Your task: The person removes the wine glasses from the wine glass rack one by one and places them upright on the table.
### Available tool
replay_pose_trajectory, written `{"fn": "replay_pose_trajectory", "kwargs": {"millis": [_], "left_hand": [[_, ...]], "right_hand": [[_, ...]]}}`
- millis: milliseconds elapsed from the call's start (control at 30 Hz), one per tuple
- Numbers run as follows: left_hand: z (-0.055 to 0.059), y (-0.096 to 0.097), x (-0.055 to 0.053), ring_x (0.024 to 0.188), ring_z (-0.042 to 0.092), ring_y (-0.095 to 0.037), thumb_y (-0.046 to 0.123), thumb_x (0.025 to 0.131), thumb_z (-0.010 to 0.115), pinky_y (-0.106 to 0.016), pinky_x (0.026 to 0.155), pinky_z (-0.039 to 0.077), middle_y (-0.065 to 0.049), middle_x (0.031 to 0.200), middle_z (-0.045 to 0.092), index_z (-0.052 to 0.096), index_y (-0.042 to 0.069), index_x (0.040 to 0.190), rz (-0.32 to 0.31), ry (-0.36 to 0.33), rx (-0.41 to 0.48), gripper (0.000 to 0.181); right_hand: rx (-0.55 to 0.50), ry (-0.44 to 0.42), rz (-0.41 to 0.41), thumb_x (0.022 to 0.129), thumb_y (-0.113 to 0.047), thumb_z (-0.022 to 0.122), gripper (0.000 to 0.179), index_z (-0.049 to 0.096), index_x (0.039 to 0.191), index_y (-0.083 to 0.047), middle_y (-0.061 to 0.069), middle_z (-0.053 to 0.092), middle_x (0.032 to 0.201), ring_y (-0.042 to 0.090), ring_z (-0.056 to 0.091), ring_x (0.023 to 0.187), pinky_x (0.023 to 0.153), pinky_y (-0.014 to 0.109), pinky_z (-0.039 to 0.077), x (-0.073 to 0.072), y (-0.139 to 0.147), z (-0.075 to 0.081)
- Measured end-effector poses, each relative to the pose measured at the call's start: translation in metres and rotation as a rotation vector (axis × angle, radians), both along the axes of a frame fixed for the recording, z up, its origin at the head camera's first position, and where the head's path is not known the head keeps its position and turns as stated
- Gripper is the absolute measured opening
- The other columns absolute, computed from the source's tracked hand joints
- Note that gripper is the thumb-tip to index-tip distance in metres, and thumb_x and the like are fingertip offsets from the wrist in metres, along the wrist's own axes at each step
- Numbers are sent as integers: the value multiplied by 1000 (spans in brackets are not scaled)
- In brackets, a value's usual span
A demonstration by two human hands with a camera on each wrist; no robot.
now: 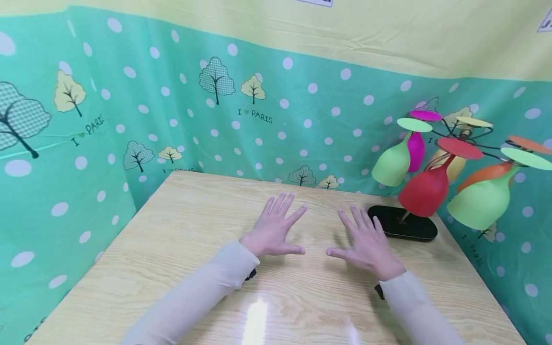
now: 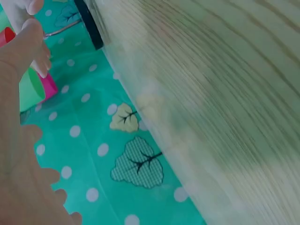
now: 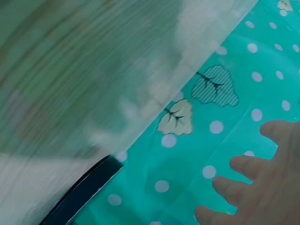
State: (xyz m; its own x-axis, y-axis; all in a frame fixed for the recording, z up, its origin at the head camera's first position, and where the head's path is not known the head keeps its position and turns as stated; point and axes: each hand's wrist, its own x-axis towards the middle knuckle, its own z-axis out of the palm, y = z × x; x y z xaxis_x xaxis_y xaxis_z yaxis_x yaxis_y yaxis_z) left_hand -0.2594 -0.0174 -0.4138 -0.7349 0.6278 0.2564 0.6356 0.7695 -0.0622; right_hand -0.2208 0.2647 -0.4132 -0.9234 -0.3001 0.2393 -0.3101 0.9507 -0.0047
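Note:
Both hands hover above a wooden table with fingers spread and palms down. My left hand (image 1: 274,231) is near the middle, its thumb pointing right, holding nothing. To its right, my right hand (image 1: 366,243) also holds nothing, its thumb pointing left toward the other. The right fingertips are nearest to the black base (image 1: 401,224) of a rack hung with upside-down coloured goblets; they overlap its edge in the head view, and I cannot tell whether they touch. A red goblet (image 1: 427,189) and a green goblet (image 1: 483,199) hang at the front of the rack.
The rack stands at the table's back right corner, with another green goblet (image 1: 392,163) and a magenta goblet (image 1: 416,151) on its left side. A dotted teal curtain (image 1: 276,129) hangs behind and beside the wooden table (image 1: 181,230). Light glares off the table's front.

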Motion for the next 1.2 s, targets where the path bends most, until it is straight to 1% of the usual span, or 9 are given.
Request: {"fn": "replay_pose_trajectory", "kwargs": {"millis": [167, 300, 467, 633, 767, 967, 1067, 1133, 1200], "left_hand": [[-2, 22, -4, 145, 0, -34, 84, 72, 46, -53, 115, 3, -15, 159, 2, 12, 29, 154, -35, -25, 7, 104], [-3, 39, -3, 145, 0, -34, 80, 75, 49, -51, 115, 4, -16, 159, 3, 12, 27, 154, -68, -63, 28, 102], [-1, 61, -2, 144, 6, -34, 78, 78, 48, -48, 116, 12, -16, 158, 5, 12, 25, 154, -102, -86, 18, 100], [-4, 82, -6, 144, 10, -34, 71, 81, 52, -46, 115, 16, -15, 159, 3, 11, 24, 154, -141, -131, 55, 96], [-10, 96, -9, 144, 12, -33, 68, 83, 54, -44, 115, 19, -14, 159, 4, 11, 25, 154, -139, -152, 47, 94], [-20, 117, -14, 145, 10, -28, 69, 84, 50, -39, 115, 18, -11, 159, 4, 8, 28, 154, -137, -193, 16, 92], [-23, 127, -17, 144, 12, -28, 69, 84, 50, -38, 114, 21, -11, 159, 8, 10, 27, 154, -131, -176, 15, 91], [-24, 133, -19, 144, 13, -27, 68, 84, 51, -37, 113, 24, -10, 159, 9, 13, 27, 154, -121, -171, 8, 89], [-26, 140, -21, 144, 14, -27, 68, 85, 50, -37, 113, 24, -10, 159, 9, 15, 26, 154, -125, -173, -1, 88]], "right_hand": [[-14, -26, -28, 67, -86, 51, 111, 23, 153, -21, 21, 18, 155, 44, 13, 140, 108, 64, 11, 2, 22, -4], [-14, -46, -58, 68, -86, 50, 111, 21, 153, -20, 21, 18, 155, 45, 14, 140, 108, 65, 13, 3, 38, -7], [-31, -73, -98, 69, -86, 48, 112, 18, 154, -20, 23, 17, 155, 47, 15, 138, 105, 68, 15, 5, 59, -8], [-35, -97, -128, 71, -85, 47, 110, 18, 154, -18, 26, 17, 153, 51, 20, 135, 100, 72, 17, 5, 80, -8], [-29, -114, -148, 73, -84, 46, 109, 22, 152, -12, 30, 19, 151, 55, 22, 131, 98, 74, 20, 3, 94, -10], [-3, -129, -198, 76, -83, 42, 109, 27, 149, -3, 36, 21, 147, 60, 26, 126, 96, 75, 22, -2, 115, -11], [-4, -127, -220, 78, -81, 42, 107, 30, 147, 0, 37, 22, 146, 60, 28, 124, 95, 74, 24, -6, 123, -10], [-9, -142, -233, 79, -80, 43, 106, 30, 146, 1, 38, 22, 146, 60, 27, 124, 95, 74, 24, -9, 127, -9], [-15, -160, -247, 80, -79, 43, 105, 30, 146, 3, 38, 23, 145, 61, 26, 124, 95, 75, 24, -11, 132, -9]]}}
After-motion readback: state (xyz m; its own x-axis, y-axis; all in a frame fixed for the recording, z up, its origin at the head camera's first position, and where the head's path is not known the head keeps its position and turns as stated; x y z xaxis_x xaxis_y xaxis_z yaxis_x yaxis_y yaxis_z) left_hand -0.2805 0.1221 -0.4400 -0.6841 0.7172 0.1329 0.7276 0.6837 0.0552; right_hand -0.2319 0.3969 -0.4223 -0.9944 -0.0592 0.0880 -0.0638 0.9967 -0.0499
